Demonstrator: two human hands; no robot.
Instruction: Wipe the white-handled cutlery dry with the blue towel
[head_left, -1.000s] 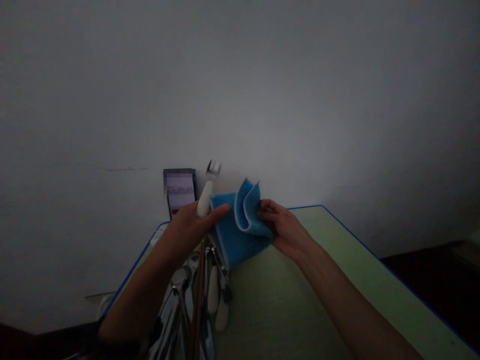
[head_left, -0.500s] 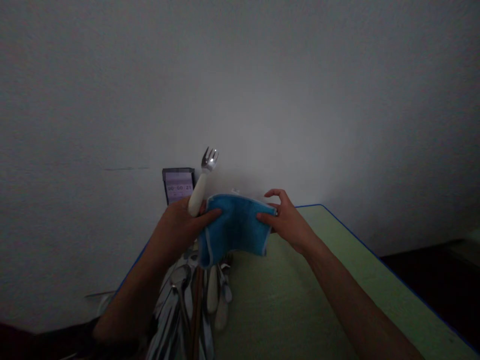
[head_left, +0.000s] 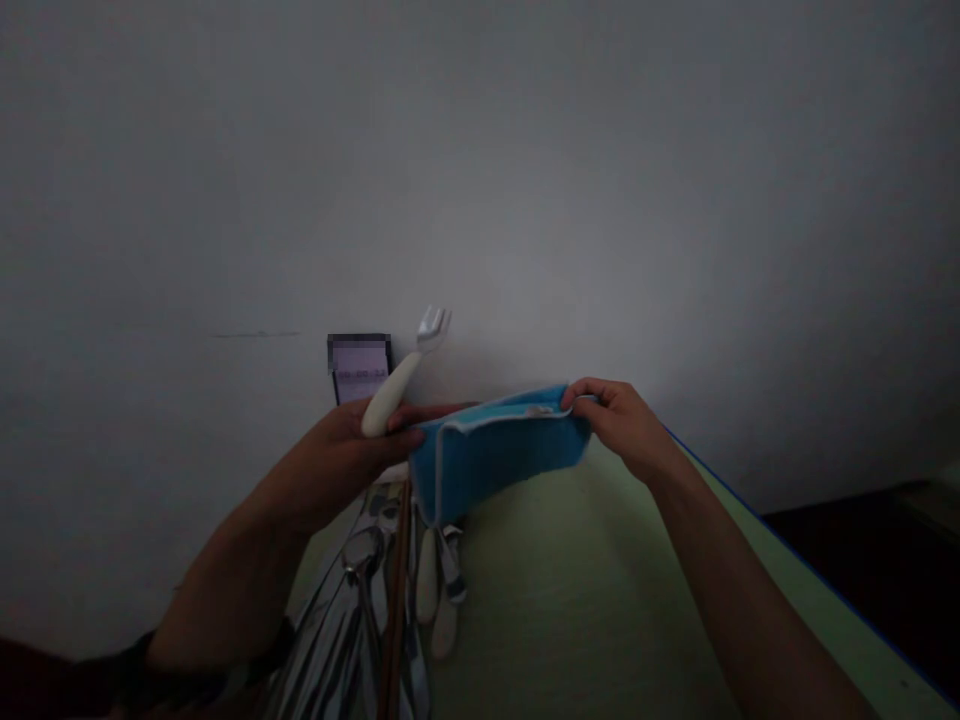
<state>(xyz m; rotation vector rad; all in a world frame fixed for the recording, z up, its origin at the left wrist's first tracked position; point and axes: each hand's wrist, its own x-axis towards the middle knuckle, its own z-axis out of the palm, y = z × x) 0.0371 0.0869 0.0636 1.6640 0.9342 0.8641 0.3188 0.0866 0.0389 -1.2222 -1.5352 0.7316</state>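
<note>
My left hand [head_left: 349, 440] holds a fork [head_left: 390, 395] with a thick cream handle, its metal tines pointing up and to the right. The same hand also grips the left end of a folded blue cloth [head_left: 495, 460] with white edging. At the cloth's right end, my right hand [head_left: 611, 415] pinches the upper corner between thumb and fingers. The cloth is stretched between both hands above the table, its fold partly open along the top. Some fingers of my left hand are hidden behind it.
On the green table [head_left: 570, 600] below lies a pile of cutlery: several metal spoons [head_left: 364, 550], brown chopsticks [head_left: 396, 610] and pale-handled pieces [head_left: 427, 585]. A phone [head_left: 360, 370] showing a timer leans against the grey wall [head_left: 525, 200]. The table has a blue edge.
My right hand has moved right, pulling the cloth wider and turning its top fold into view. The fork in my left hand has tilted further to the right.
</note>
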